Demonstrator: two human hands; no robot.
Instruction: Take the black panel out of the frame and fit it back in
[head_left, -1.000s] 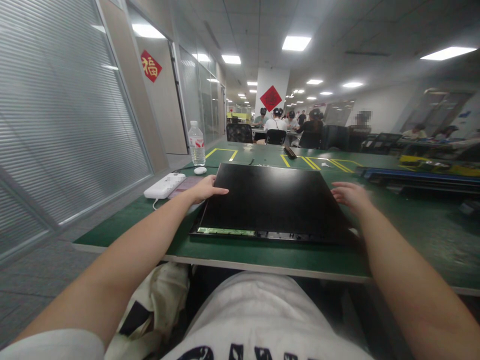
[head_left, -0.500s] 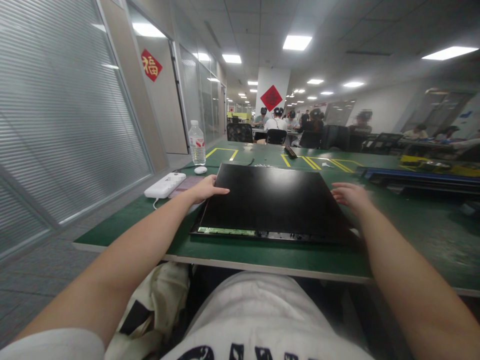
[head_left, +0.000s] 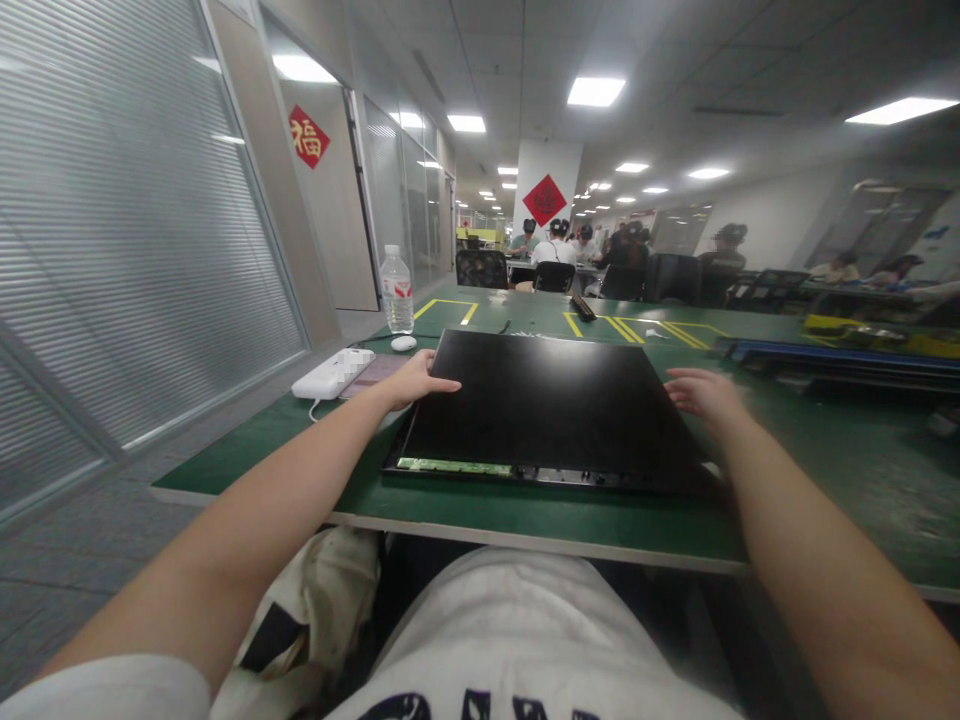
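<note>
A black flat display panel [head_left: 540, 400] lies in front of me, its screen side up and the ceiling light reflecting on it. Along its near edge, a strip of green circuit board [head_left: 454, 467] shows above a dark frame. My left hand [head_left: 416, 382] grips the panel's left edge, thumb on top and the other fingers mostly hidden behind the edge. At the right edge is my right hand [head_left: 699, 392], its fingers stretched toward the panel; whether the fingertips touch it I cannot tell.
The green table [head_left: 555, 515] bears a water bottle [head_left: 397, 290], a white oval object [head_left: 403, 343] and a white box with a cable [head_left: 330, 375] on the left. Long dark strips [head_left: 847, 360] lie at right. A small dark bar [head_left: 582, 308] lies farther back. People sit beyond.
The whole view has shifted very slightly. Both hands and the panel keep practically the same positions relative to each other.
</note>
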